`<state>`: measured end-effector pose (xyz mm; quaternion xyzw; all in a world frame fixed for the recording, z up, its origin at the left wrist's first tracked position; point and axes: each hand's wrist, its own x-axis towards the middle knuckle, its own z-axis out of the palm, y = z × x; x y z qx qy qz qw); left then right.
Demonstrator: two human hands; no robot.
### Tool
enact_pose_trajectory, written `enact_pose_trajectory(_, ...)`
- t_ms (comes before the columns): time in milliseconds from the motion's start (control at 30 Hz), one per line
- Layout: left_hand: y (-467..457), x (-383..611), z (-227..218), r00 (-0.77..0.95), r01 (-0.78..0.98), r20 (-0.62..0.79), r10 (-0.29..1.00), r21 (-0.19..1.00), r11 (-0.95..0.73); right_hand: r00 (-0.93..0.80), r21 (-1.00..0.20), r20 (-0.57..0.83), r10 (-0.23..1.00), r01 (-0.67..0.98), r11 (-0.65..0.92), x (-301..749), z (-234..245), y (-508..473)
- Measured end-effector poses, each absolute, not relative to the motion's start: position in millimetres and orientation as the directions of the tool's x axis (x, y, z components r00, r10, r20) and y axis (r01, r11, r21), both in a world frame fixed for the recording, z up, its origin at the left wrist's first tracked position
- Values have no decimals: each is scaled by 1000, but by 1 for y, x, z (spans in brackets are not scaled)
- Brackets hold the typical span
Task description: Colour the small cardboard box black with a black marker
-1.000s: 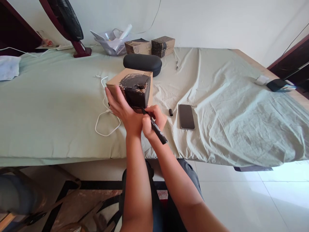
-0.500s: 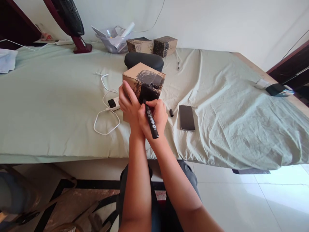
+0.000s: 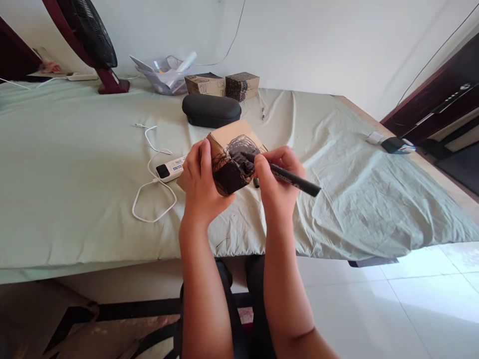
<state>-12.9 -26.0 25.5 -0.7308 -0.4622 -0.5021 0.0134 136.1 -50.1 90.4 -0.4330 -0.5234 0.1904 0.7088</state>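
My left hand (image 3: 202,174) grips a brown cardboard box (image 3: 234,130) by its left side and holds it tilted above the cloth. Black scribbles cover part of its top face, and the face toward me is largely black. In my right hand (image 3: 280,179) is a black marker (image 3: 295,181), its tip against the scribbled top face near the box's edge. Partly hidden between the box and my right hand lies a small black cap (image 3: 256,183). The phone seen earlier is hidden now.
A black zip case (image 3: 211,110) sits behind the box. Two scribbled cardboard boxes (image 3: 205,85) and a clear plastic basket (image 3: 160,82) stand by the wall. To the left are a white power strip (image 3: 174,168), a white cable (image 3: 133,199) and a fan (image 3: 112,86).
My right hand has moved right and up, taking the marker from the box's front face to its top. The box has turned and tipped. The whole view has shifted a little.
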Motion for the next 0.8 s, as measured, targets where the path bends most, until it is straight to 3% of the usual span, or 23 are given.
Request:
enact_pose_trajectory(133, -32, -27, 30, 166, 642, 711, 683, 448, -622, 286, -877, 479, 830, 119, 465, 152, 96, -48)
enact_pose_trajectory(400, -34, -34, 30, 164, 644, 715, 680, 445, -623, 455, -940, 340, 823, 162, 299, 178, 85, -38)
enact_pose_trajectory(633, -31, -35, 22, 7, 529, 655, 756, 639, -558, 503, -818, 513, 696, 42, 573, 179, 61, -24)
enact_pose_trajectory(800, -25, -29, 11, 1, 386, 604, 797, 735, -557, 495, -768, 597, 631, 125, 629, 166, 50, -20)
